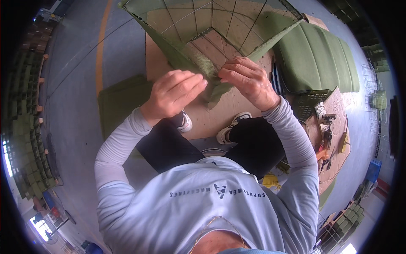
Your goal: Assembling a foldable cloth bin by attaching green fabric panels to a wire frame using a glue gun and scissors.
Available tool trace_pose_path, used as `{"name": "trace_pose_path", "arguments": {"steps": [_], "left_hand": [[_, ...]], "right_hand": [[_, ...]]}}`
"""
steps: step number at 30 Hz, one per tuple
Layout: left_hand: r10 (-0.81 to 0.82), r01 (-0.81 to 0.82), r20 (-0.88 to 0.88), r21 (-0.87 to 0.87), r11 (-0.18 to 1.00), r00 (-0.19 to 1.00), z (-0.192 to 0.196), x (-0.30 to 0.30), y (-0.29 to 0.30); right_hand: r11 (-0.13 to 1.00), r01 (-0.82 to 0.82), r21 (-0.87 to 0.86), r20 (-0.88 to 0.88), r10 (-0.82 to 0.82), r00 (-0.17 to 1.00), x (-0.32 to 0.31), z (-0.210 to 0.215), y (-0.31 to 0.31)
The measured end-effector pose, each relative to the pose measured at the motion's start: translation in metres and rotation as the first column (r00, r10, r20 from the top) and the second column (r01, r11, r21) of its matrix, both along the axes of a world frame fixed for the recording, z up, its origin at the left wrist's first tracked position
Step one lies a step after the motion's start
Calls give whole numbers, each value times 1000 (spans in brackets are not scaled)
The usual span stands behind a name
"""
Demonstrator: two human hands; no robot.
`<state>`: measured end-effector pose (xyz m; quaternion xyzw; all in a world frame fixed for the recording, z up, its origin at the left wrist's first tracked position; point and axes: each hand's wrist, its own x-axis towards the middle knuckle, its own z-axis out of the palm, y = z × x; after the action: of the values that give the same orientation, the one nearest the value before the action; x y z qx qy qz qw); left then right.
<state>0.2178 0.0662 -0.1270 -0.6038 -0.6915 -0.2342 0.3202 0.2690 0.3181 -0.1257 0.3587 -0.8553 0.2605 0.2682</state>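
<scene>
The left grip [173, 94] has its fingers curled with the tips drawn close, and the right grip [249, 82] pinches inward just beside it; I cannot tell whether either is clamped on anything. The wire frame [177, 55] covered in green cloth lies just beyond both, its near corner by the right fingertips and a loose flap [216, 94] hanging below them. The frame's sloping sides block the way ahead, and two shoes [185, 122] crowd the cardboard [203, 131] beneath the grips. Close right of the right grip is a bulky folded green cloth [317, 57]; nearer the body on that side come a dark crate [311, 99], an orange-handled tool [323, 152] and a yellow piece [343, 143]. Left of the left grip, flat green cloth [120, 101] covers the floor [78, 80].
</scene>
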Motion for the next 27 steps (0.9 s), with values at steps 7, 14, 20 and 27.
{"name": "trace_pose_path", "arguments": {"steps": [7, 14, 20, 27], "left_hand": [[14, -14, 24, -27, 1000, 1000, -2, -13, 12], [-108, 133, 189, -127, 983, 976, 28, -30, 23], [-364, 526, 410, -413, 744, 836, 46, -65, 44], [-257, 546, 552, -457, 702, 793, 58, -76, 49]], "right_hand": [[999, -41, 12, 129, 39, 991, -2, 7, 4], [993, -113, -24, 278, 116, 954, -11, 15, 7], [982, -185, 35, 482, 145, 864, -20, 31, 12], [987, -159, 22, 585, 117, 803, -24, 34, 13]]}}
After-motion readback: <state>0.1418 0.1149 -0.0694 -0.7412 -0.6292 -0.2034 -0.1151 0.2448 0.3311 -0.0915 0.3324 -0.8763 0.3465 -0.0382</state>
